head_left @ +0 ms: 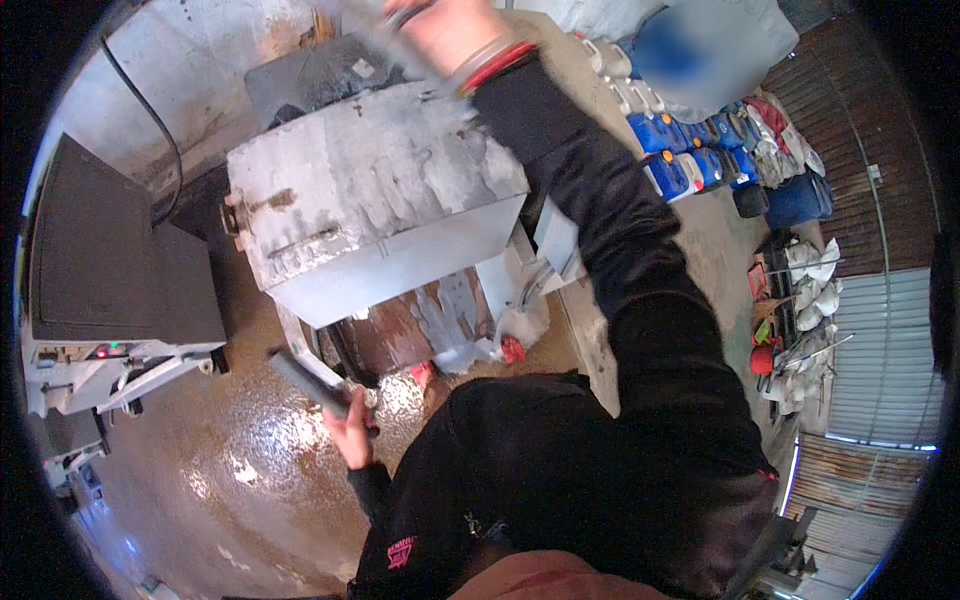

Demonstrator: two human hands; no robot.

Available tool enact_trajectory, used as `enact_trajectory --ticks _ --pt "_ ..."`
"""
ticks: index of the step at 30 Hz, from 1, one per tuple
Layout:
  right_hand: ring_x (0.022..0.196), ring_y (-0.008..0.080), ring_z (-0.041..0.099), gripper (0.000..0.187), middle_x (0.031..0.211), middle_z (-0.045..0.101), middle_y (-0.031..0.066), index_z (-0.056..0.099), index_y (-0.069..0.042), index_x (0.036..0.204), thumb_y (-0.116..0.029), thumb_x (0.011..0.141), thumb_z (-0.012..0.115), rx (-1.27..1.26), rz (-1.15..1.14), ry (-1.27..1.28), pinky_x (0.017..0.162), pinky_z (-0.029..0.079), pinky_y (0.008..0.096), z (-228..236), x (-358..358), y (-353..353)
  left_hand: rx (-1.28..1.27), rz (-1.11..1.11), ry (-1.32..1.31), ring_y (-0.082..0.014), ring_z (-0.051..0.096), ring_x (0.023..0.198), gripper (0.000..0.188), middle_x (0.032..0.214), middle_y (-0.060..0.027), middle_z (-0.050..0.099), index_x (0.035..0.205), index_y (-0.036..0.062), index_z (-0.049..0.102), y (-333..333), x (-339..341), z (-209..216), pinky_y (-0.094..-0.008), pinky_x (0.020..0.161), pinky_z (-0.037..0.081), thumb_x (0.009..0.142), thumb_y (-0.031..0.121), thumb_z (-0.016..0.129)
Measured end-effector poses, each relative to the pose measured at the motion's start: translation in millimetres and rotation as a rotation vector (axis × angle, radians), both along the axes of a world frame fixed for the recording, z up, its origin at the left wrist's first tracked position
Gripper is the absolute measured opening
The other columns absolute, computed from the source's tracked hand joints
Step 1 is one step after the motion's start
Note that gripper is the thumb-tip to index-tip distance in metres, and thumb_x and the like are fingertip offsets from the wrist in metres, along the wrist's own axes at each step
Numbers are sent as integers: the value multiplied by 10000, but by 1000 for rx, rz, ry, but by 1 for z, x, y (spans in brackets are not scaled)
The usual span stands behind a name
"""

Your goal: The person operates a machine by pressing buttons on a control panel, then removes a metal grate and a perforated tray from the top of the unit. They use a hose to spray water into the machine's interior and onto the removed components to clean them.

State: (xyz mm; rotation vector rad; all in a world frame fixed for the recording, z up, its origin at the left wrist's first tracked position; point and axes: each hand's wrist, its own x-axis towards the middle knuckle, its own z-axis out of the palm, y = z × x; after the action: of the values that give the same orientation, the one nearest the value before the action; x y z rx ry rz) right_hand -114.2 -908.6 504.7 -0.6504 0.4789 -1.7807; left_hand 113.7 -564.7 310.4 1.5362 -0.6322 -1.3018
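A large white-grey metal box, wet and streaked on top, stands in front of me. My right hand reaches over its far right corner. Its fingers are closed on a dark-handled tool, whose far part is smeared by motion. Low beside the near left side of the box, my left hand grips a long dark grey bar-shaped thing that points up and to the left. Its exact kind does not show.
Under the box is a wet brown surface. The floor is wet and shiny. At left stands a dark cabinet with small lights. Blue and white jerrycans line the far right, with white bags nearer.
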Motion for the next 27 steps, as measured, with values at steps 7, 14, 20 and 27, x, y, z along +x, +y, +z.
enact_trajectory --ticks 7,14,20,27 --pt "426 151 362 322 468 343 18 351 -113 568 -270 817 483 84 -289 127 405 317 290 71 -222 8 -369 -633 -206 -122 487 558 268 635 -42 537 915 7 516 -41 -145 -17 -266 533 410 724 151 637" --pt "419 156 356 322 474 330 17 343 -116 574 -271 802 510 357 -456 352 404 317 292 -19 -336 -44 -710 -941 -595 -340 552 707 339 744 -170 539 1032 96 465 -121 -350 18 -403 607 437 789 330 500" --pt "469 108 371 175 546 388 11 424 -93 647 -121 693 590 400 -422 469 408 310 247 -111 -395 -69 -866 -881 -1074 -315 475 856 333 890 -163 465 1078 121 475 -165 -485 -2 -392 705 403 765 234 477" --pt "583 238 444 124 629 465 98 465 7 706 -112 676 478 128 -330 1156 547 349 339 -145 -396 -105 -621 -871 -1218 -312 394 909 395 953 -186 413 1141 155 470 -180 -516 -24 -388 784 342 753 119 407"
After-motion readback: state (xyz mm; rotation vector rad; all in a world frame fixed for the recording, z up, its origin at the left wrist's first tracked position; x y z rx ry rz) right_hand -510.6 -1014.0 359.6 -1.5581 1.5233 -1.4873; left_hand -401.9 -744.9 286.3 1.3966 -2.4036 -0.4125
